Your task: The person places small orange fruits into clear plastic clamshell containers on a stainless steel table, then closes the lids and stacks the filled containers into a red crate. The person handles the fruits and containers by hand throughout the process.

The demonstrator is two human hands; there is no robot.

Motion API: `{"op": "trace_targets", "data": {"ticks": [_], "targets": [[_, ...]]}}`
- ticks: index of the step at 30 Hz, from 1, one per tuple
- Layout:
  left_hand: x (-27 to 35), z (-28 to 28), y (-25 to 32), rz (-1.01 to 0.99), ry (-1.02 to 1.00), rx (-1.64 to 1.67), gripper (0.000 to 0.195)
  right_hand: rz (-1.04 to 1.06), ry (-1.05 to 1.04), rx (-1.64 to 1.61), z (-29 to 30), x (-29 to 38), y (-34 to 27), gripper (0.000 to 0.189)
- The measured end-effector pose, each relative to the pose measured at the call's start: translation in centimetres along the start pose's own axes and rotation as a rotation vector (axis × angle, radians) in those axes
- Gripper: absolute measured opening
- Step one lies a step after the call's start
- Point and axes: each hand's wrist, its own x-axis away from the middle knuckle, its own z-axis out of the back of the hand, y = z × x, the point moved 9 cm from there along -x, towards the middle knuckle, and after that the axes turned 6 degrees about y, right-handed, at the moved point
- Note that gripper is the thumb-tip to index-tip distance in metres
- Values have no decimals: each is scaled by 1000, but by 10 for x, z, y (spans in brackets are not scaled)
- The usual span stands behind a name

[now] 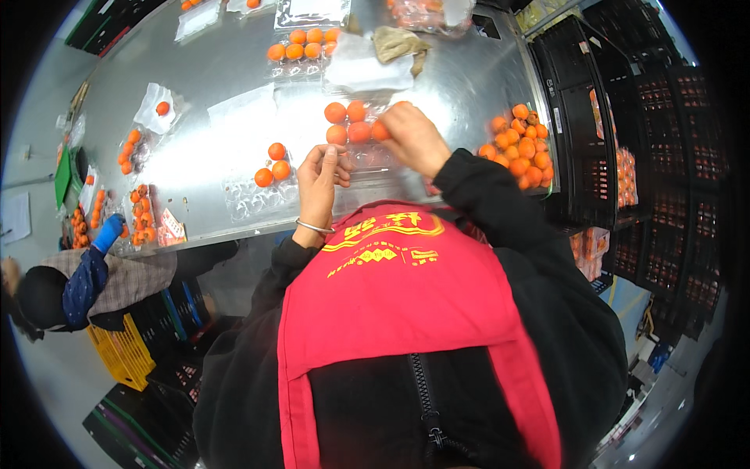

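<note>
A clear plastic tray lies before me on the metal table, its far rows filled with orange persimmons. My right hand is over the tray's right side, fingers closed around a persimmon at the end of the nearer filled row. Beside the tray's left edge is my left hand, fingers loosely curled and apart, with nothing visible in it. The tray's near cups hold no fruit. To the left, a second clear tray carries a few persimmons in its right part.
Loose persimmons are heaped at the table's right end, beside stacked black crates. Beyond my tray lie white sheets, a crumpled cloth and another filled tray. A blue-gloved co-worker's hand is among trays at far left.
</note>
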Motion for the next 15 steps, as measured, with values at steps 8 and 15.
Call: {"op": "trace_targets", "data": {"ticks": [8, 15], "targets": [[18, 2, -9, -14, 96, 22, 28, 78, -157, 131, -21, -3, 4, 46], [44, 0, -30, 17, 184, 32, 27, 143, -90, 215, -30, -18, -20, 47]]}}
